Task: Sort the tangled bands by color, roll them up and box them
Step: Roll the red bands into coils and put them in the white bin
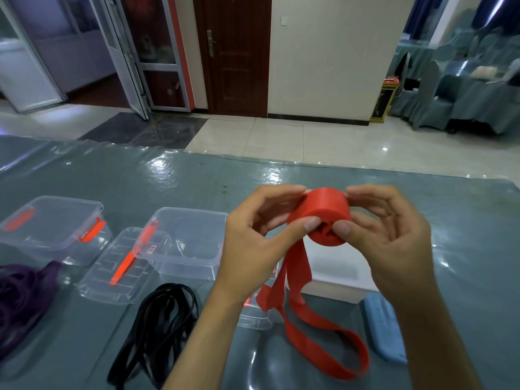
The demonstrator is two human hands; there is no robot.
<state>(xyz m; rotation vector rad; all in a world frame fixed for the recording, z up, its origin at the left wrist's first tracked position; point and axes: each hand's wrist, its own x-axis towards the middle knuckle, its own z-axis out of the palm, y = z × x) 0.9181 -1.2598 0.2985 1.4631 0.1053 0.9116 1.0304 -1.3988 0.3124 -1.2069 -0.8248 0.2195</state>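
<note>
Both hands clamp a half-wound red band: the left hand (253, 229) and right hand (394, 235) pinch the roll (323, 212) above the tabletop (197, 181), apparently to keep it tight. Its loose tail (323, 342) trails toward six o'clock. Black bands (157, 330) lie at eight o'clock, clear boxes (185, 240) at nine.

Red band (323, 218) half-rolled between left hand (253, 240) and right hand (394, 237)

- Left hand (253, 235): raised at centre, fingers curled, thumb pressing inward toward 3 o'clock.
- Right hand (391, 237): raised opposite, fingers curled, thumb pointing toward 9 o'clock.
</note>
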